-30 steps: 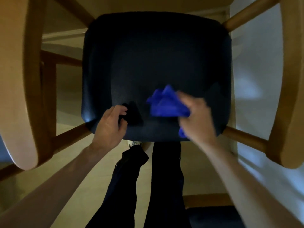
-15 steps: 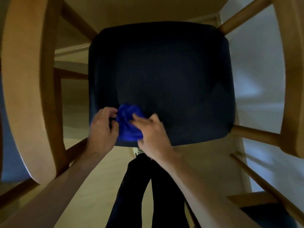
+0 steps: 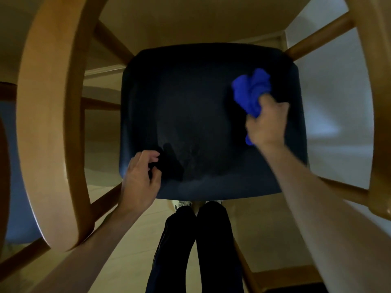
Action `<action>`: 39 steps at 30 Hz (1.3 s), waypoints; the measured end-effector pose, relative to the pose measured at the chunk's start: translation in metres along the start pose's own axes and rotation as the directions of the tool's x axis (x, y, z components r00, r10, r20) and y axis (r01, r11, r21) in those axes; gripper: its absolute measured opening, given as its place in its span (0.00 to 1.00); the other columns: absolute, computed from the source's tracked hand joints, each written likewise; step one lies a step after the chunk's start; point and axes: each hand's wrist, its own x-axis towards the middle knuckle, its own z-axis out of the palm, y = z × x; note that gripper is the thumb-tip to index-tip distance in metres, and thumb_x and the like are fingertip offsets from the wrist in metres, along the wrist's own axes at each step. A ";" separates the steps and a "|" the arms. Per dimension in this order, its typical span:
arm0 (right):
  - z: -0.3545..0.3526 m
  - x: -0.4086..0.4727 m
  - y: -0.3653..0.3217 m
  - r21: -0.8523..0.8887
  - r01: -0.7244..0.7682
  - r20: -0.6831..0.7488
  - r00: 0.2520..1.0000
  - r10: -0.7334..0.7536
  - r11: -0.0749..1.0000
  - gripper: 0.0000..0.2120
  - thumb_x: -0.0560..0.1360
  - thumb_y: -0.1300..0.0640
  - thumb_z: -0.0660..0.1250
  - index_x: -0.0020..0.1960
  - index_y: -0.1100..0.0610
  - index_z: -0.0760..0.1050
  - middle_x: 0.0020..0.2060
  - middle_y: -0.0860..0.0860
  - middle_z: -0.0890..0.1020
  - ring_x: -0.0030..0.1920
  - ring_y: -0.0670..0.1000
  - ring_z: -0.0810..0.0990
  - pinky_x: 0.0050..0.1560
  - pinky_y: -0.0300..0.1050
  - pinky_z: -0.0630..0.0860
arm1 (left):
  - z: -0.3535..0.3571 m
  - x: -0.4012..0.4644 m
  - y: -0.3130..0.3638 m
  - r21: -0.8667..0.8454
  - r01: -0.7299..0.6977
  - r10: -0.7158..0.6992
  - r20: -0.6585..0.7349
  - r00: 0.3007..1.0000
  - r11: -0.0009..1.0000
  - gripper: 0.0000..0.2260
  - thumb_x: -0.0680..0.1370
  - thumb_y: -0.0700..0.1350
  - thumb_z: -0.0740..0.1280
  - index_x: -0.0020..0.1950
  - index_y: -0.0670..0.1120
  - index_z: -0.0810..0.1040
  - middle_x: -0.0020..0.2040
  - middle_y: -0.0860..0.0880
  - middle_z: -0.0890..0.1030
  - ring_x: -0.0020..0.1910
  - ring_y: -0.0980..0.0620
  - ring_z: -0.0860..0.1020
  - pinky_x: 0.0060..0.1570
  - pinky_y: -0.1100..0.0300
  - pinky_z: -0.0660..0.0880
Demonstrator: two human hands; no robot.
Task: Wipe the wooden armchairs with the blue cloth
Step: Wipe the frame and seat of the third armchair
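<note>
I look straight down on a wooden armchair with a dark navy seat cushion. Its curved wooden armrest runs down the left, and another armrest runs down the right edge. My right hand grips the bunched blue cloth and presses it on the right side of the seat. My left hand hovers at the seat's front left corner, fingers loosely curled, holding nothing.
My dark-trousered legs stand just in front of the seat. Wooden rails join the armrests to the frame. A pale floor lies below, a white wall at right, and a blue surface at far left.
My right hand swept the cloth from the seat's front left, beside my left hand, across to the right side and farther back. My left hand stayed at the front left corner.
</note>
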 end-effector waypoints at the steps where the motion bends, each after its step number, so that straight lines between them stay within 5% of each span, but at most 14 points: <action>1: 0.015 -0.017 -0.011 -0.048 0.097 0.040 0.995 -0.095 0.994 0.17 0.68 0.65 0.63 0.57 0.57 0.76 0.50 0.57 0.80 0.46 0.60 0.72 0.48 0.46 0.65 | -0.001 -0.001 0.000 0.010 -0.006 0.006 0.006 1.000 1.000 0.14 0.75 0.34 0.66 0.60 0.45 0.74 0.53 0.51 0.76 0.54 0.51 0.75 0.52 0.48 0.77; 3: 0.035 -0.070 -0.029 -0.009 0.278 0.200 0.942 -0.270 0.961 0.24 0.66 0.65 0.63 0.61 0.51 0.75 0.54 0.48 0.80 0.44 0.53 0.67 0.48 0.42 0.65 | -0.002 -0.001 0.001 0.034 -0.008 0.007 0.029 1.000 0.999 0.14 0.75 0.35 0.65 0.60 0.44 0.74 0.53 0.50 0.76 0.54 0.50 0.75 0.52 0.47 0.77; 5: 0.043 -0.128 -0.032 0.087 0.381 0.338 0.858 -0.387 0.921 0.29 0.65 0.66 0.67 0.64 0.50 0.75 0.64 0.43 0.77 0.47 0.52 0.67 0.51 0.50 0.73 | -0.003 -0.002 0.005 0.053 -0.001 -0.002 0.059 0.998 0.999 0.14 0.75 0.35 0.65 0.60 0.44 0.74 0.53 0.49 0.76 0.54 0.50 0.75 0.52 0.47 0.76; 10: 0.031 -0.173 -0.020 0.302 0.252 0.471 0.799 -0.374 0.919 0.30 0.70 0.67 0.69 0.70 0.51 0.75 0.67 0.43 0.77 0.53 0.52 0.71 0.58 0.53 0.75 | 0.007 0.003 0.023 0.062 -0.025 0.017 0.128 0.992 0.998 0.15 0.75 0.36 0.64 0.61 0.44 0.74 0.55 0.51 0.75 0.55 0.52 0.74 0.54 0.51 0.76; 14: -0.017 -0.135 0.025 0.365 0.082 0.228 0.958 -0.175 0.927 0.29 0.70 0.70 0.69 0.69 0.53 0.75 0.60 0.43 0.77 0.57 0.46 0.76 0.64 0.39 0.72 | 0.027 0.011 0.045 0.072 -0.053 0.044 0.127 0.991 0.996 0.14 0.75 0.38 0.63 0.60 0.46 0.74 0.54 0.53 0.74 0.55 0.53 0.74 0.56 0.55 0.75; 16: -0.049 -0.104 0.061 0.328 0.025 0.041 0.998 -0.041 0.944 0.26 0.72 0.67 0.68 0.68 0.51 0.74 0.56 0.45 0.77 0.51 0.38 0.76 0.58 0.31 0.72 | 0.038 0.014 0.057 0.050 -0.086 0.079 0.130 0.988 0.995 0.14 0.75 0.38 0.63 0.60 0.46 0.74 0.54 0.52 0.75 0.55 0.53 0.74 0.55 0.54 0.75; 19: -0.073 -0.051 0.107 0.226 -0.087 -0.069 0.992 0.105 0.970 0.11 0.75 0.65 0.66 0.54 0.55 0.76 0.44 0.49 0.79 0.44 0.45 0.78 0.49 0.43 0.77 | 0.054 0.016 0.073 0.023 -0.133 0.127 0.165 0.978 0.991 0.14 0.75 0.37 0.64 0.60 0.46 0.74 0.53 0.52 0.75 0.55 0.52 0.74 0.54 0.51 0.75; 22: -0.053 -0.040 0.115 0.119 -0.309 -0.030 0.949 0.314 0.944 0.10 0.73 0.65 0.65 0.54 0.60 0.75 0.48 0.57 0.79 0.53 0.59 0.78 0.57 0.51 0.75 | 0.065 0.017 0.084 0.014 -0.140 0.135 0.192 0.972 0.990 0.14 0.76 0.38 0.63 0.60 0.47 0.73 0.53 0.53 0.74 0.55 0.52 0.74 0.53 0.50 0.76; 26: -0.004 -0.133 0.053 0.192 -0.152 0.108 0.985 0.133 0.970 0.26 0.65 0.68 0.70 0.62 0.58 0.74 0.55 0.54 0.73 0.52 0.49 0.68 0.57 0.31 0.63 | 0.068 0.017 0.091 0.014 -0.126 0.122 0.186 0.975 0.992 0.14 0.75 0.38 0.63 0.60 0.48 0.73 0.53 0.54 0.74 0.55 0.53 0.75 0.54 0.50 0.76; 28: 0.011 -0.181 0.022 0.278 -0.050 0.208 0.978 -0.010 0.959 0.27 0.66 0.67 0.70 0.64 0.56 0.75 0.58 0.47 0.75 0.54 0.50 0.69 0.58 0.38 0.72 | 0.069 0.013 0.092 0.016 -0.097 0.092 0.186 0.978 0.995 0.14 0.75 0.38 0.63 0.59 0.49 0.73 0.53 0.55 0.75 0.54 0.53 0.75 0.54 0.50 0.76; 30: 0.014 -0.192 0.017 0.357 -0.068 0.228 0.973 -0.017 0.932 0.25 0.68 0.69 0.70 0.64 0.55 0.76 0.57 0.42 0.76 0.55 0.50 0.71 0.55 0.41 0.77 | 0.071 0.005 0.094 -0.004 -0.079 0.079 0.178 0.981 0.997 0.13 0.75 0.38 0.63 0.59 0.49 0.73 0.53 0.54 0.75 0.54 0.53 0.75 0.53 0.49 0.77; 33: -0.010 -0.167 0.043 0.439 -0.164 0.194 0.977 0.085 0.883 0.30 0.68 0.70 0.68 0.67 0.51 0.75 0.55 0.44 0.75 0.55 0.43 0.73 0.57 0.25 0.68 | 0.074 -0.001 0.097 -0.033 -0.103 0.108 0.181 0.978 0.994 0.14 0.76 0.35 0.63 0.59 0.48 0.73 0.53 0.54 0.75 0.54 0.53 0.75 0.54 0.51 0.77; 36: -0.047 -0.121 0.078 0.444 -0.162 0.021 0.985 0.170 0.882 0.24 0.72 0.66 0.67 0.66 0.50 0.74 0.54 0.42 0.79 0.56 0.42 0.75 0.65 0.41 0.72 | 0.080 -0.002 0.097 -0.020 -0.133 0.134 0.185 0.974 0.991 0.14 0.76 0.34 0.64 0.60 0.46 0.73 0.53 0.52 0.76 0.56 0.53 0.75 0.54 0.57 0.76; 39: -0.060 -0.053 0.100 0.376 -0.199 -0.112 0.960 0.257 0.905 0.12 0.75 0.65 0.65 0.55 0.53 0.75 0.43 0.44 0.79 0.48 0.46 0.79 0.59 0.57 0.75 | 0.085 0.000 0.098 -0.006 -0.141 0.139 0.195 0.971 0.990 0.14 0.76 0.33 0.64 0.59 0.46 0.74 0.53 0.52 0.76 0.54 0.53 0.75 0.52 0.61 0.74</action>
